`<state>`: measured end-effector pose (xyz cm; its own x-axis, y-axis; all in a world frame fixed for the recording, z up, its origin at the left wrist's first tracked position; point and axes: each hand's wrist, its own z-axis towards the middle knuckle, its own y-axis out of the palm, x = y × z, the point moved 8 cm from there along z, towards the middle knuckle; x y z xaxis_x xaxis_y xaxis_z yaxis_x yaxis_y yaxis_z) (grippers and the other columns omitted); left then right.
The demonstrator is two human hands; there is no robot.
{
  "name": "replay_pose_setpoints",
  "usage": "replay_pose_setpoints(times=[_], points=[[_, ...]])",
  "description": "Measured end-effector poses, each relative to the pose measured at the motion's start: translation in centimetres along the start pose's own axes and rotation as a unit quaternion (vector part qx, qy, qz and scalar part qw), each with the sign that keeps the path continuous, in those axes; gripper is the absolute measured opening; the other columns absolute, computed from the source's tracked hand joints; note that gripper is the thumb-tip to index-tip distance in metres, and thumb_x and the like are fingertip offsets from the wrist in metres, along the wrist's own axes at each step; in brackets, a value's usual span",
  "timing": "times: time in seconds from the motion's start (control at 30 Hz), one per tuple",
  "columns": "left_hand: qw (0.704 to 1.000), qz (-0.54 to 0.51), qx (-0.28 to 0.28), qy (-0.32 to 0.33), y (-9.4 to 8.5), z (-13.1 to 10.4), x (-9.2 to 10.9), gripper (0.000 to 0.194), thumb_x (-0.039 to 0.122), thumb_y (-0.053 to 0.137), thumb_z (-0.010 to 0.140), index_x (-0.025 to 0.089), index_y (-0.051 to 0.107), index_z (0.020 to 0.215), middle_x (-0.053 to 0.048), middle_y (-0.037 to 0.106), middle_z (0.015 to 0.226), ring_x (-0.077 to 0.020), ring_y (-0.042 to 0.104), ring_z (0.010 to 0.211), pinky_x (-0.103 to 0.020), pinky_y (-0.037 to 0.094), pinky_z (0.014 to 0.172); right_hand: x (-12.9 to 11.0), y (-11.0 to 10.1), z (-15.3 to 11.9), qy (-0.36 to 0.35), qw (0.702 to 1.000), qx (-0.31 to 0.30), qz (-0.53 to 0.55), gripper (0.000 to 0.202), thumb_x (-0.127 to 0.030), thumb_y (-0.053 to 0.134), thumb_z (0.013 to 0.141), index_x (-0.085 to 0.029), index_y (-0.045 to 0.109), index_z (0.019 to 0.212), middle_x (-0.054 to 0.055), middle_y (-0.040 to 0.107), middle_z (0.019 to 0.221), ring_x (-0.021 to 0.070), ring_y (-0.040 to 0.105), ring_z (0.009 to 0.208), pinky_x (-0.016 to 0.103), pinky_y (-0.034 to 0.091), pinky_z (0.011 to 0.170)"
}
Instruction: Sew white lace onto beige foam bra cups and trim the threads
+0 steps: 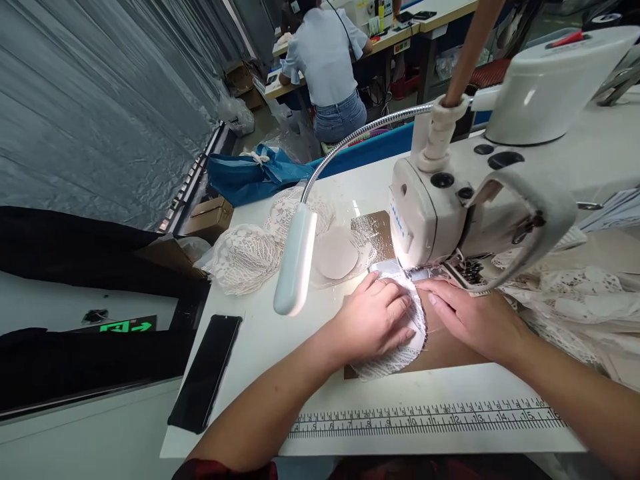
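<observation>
A white lace piece (pixel 395 357) with a curved edge lies under the needle area of a white sewing machine (pixel 425 207). My left hand (pixel 377 317) rests flat on top of this piece, its fingers spread. On the right, beside the piece's edge and close to the presser foot, is my right hand (pixel 465 313); its index finger and thumb point left, and whether they pinch anything is too small to tell. Brown board (pixel 450 347) shows beneath the lace and my right hand.
Lace cups (pixel 245 259) and a round beige piece (pixel 337 253) lie left of the machine, near a lamp (pixel 295 267). A black phone (pixel 205 373) is at the left edge. Lace fabric (pixel 580 287) is piled right. A person (pixel 327 60) sits beyond.
</observation>
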<state>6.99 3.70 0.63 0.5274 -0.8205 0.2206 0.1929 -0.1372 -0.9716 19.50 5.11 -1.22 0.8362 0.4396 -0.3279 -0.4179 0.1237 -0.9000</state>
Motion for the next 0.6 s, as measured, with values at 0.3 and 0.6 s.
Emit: replay_pose_setpoints(times=[0.3,0.6], points=[[0.999,-0.023,0.016,0.015,-0.2,-0.3,-0.7,0.040,0.042,0.048,0.095,0.010,0.061,0.116,-0.016,0.064,0.109,-0.0268,0.057,0.103,-0.048,0.039,0.105,-1.1,0.1,-0.4,-0.082,0.996,-0.025,-0.023,0.039,-0.018,0.039,0.090,-0.028,0.074,0.104,0.004,0.071,0.085,0.0155,0.059,0.069,0.026,0.041,0.057],[0.999,-0.020,0.019,0.020,-0.1,-0.3,-0.6,0.041,0.040,0.045,0.096,0.009,0.060,0.118,-0.015,0.063,0.108,-0.0268,0.057,0.102,-0.049,0.039,0.105,-1.7,-0.1,-0.1,-0.081,0.996,-0.010,-0.042,0.039,-0.017,0.038,0.092,-0.025,0.072,0.110,0.006,0.069,0.085,0.0186,0.059,0.076,0.028,0.043,0.067]])
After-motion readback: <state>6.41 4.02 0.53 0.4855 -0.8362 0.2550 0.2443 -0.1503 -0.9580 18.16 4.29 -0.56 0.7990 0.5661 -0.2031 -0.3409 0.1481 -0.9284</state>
